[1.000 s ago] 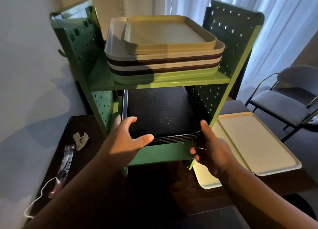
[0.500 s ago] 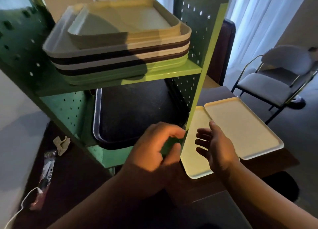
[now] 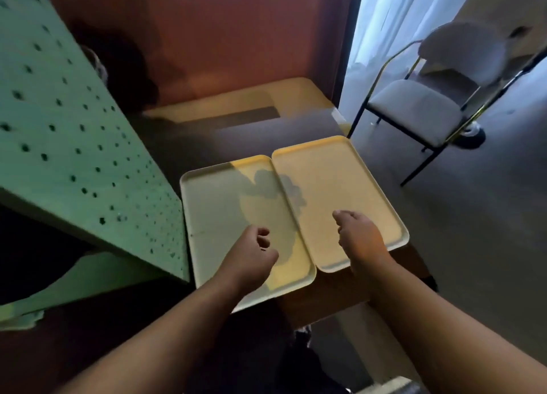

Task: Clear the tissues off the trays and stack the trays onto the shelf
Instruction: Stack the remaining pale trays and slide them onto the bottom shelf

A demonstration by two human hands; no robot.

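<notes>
Loosely curled and empty, left hand [image 3: 251,253] and right hand [image 3: 359,238] hover over two trays [image 3: 340,180].

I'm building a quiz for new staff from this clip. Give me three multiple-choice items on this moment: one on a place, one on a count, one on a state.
1. Where is the green shelf relative to the trays?
A. left of them
B. right of them
C. on top of them

2. How many cream trays lie side by side on the table?
A. one
B. two
C. four

3. What do the hands hold?
A. a tissue
B. a tray
C. nothing

Answers:
1 A, its perforated panel fills the left.
2 B, the left tray and the right tray lie edge to edge.
3 C, the left hand and right hand hover over the trays with nothing in them.
</notes>
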